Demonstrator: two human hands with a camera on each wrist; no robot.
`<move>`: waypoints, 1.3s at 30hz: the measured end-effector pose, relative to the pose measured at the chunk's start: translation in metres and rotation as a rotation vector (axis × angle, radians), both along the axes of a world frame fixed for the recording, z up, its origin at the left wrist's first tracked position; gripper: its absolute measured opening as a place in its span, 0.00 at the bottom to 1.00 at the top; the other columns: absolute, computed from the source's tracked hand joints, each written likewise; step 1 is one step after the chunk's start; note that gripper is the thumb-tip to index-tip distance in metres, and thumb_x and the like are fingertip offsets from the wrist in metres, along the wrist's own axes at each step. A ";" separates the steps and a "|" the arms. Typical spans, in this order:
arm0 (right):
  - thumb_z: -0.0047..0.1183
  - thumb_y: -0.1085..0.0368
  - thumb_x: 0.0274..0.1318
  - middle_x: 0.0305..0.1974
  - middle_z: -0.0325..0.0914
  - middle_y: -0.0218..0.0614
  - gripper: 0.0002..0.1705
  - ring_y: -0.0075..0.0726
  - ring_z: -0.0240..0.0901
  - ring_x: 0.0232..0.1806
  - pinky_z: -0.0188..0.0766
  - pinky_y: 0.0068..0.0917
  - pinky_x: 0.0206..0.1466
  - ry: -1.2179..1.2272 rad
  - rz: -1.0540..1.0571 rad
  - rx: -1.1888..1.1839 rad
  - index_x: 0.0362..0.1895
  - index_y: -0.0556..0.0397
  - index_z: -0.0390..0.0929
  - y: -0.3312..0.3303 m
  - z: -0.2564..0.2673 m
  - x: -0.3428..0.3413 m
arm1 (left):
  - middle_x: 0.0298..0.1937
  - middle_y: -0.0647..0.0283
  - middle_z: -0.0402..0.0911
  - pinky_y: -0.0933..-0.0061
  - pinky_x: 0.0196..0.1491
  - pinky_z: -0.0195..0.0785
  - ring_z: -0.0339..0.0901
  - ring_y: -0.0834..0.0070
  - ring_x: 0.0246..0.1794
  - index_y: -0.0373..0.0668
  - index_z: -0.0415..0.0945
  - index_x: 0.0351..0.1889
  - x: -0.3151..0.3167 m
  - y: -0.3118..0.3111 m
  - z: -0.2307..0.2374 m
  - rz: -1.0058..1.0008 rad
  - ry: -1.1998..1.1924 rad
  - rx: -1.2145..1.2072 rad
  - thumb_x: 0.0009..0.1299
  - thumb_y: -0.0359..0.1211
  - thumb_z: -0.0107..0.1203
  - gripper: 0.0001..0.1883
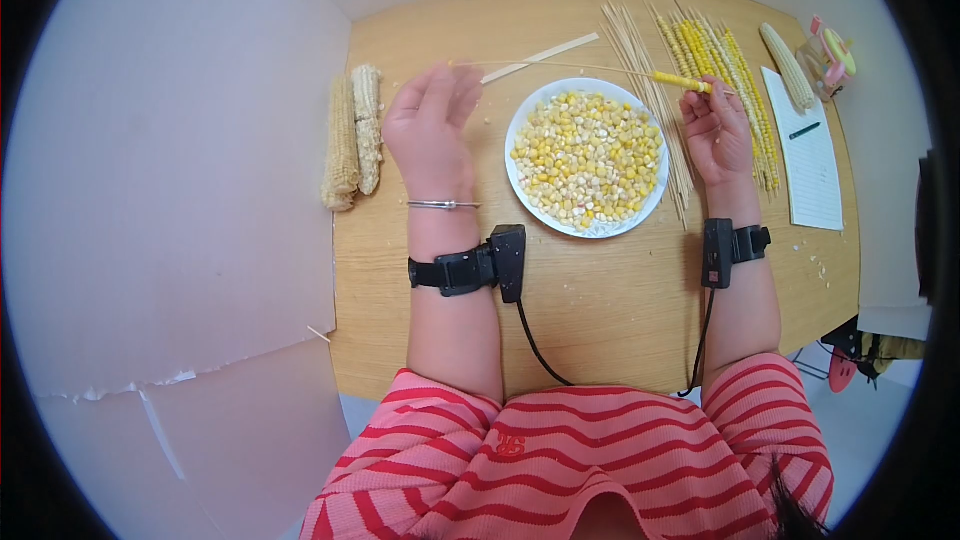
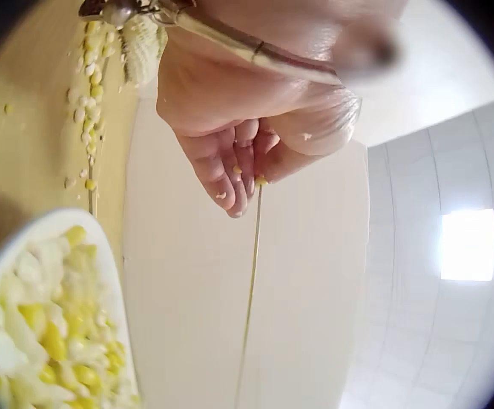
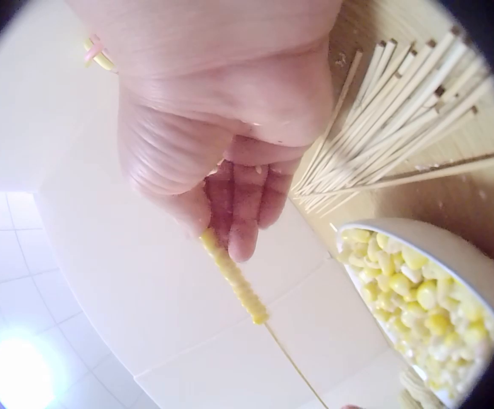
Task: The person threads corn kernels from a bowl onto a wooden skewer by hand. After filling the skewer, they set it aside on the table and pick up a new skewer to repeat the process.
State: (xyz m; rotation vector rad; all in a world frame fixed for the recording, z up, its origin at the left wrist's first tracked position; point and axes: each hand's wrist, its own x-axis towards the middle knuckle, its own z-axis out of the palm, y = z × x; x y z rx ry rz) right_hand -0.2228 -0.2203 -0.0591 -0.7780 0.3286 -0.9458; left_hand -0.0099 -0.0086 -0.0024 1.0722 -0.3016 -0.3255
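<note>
My right hand (image 1: 718, 135) pinches a bamboo skewer (image 1: 580, 64) at the end where yellow corn kernels (image 3: 237, 281) are threaded in a tight row. The bare length of the skewer runs left above the plate to my left hand (image 1: 432, 130). In the left wrist view, that hand's thumb and fingers pinch a yellow corn kernel (image 2: 261, 181) right at the skewer's tip. More small kernels lie against the fingers. Below the skewer, between both hands, sits a white plate (image 1: 512, 165) heaped with loose corn kernels (image 1: 588, 155).
Bare skewers (image 1: 650, 100) lie right of the plate, beside several filled kernel skewers (image 1: 735, 60). Two cobs (image 1: 343, 140) stand at the left by the wall. A notepad (image 1: 812, 175) bears a pen (image 1: 804, 130) and another cob (image 1: 788, 65). A flat strip (image 1: 545, 57) lies behind the plate.
</note>
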 end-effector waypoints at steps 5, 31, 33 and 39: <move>0.48 0.66 0.58 0.34 0.76 0.38 0.11 0.31 0.74 0.36 0.69 0.27 0.47 -0.051 0.019 0.031 0.43 0.59 0.72 0.000 0.000 0.000 | 0.42 0.53 0.76 0.74 0.43 0.74 0.76 0.68 0.41 0.34 0.71 0.42 0.005 0.004 -0.003 -0.184 0.202 -0.203 0.67 0.27 0.48 0.08; 0.56 0.65 0.52 0.40 0.77 0.37 0.13 0.31 0.71 0.44 0.65 0.30 0.52 0.033 0.311 -0.149 0.41 0.57 0.78 0.015 0.007 0.005 | 0.40 0.57 0.79 0.77 0.43 0.72 0.77 0.74 0.39 0.35 0.76 0.41 -0.058 -0.035 0.004 -0.567 0.101 0.054 0.64 0.26 0.54 0.08; 0.56 0.65 0.52 0.39 0.77 0.37 0.13 0.31 0.71 0.43 0.64 0.30 0.52 0.032 0.315 -0.130 0.41 0.57 0.78 0.016 0.007 0.004 | 0.40 0.57 0.79 0.77 0.43 0.72 0.77 0.74 0.39 0.35 0.75 0.41 -0.062 -0.036 0.004 -0.568 0.094 0.053 0.64 0.26 0.54 0.08; 0.56 0.65 0.51 0.37 0.77 0.35 0.14 0.31 0.69 0.43 0.64 0.29 0.52 0.053 0.338 -0.134 0.42 0.57 0.78 0.016 0.007 0.004 | 0.40 0.57 0.79 0.77 0.43 0.72 0.77 0.74 0.39 0.35 0.75 0.41 -0.066 -0.039 0.001 -0.585 0.052 0.072 0.63 0.24 0.54 0.09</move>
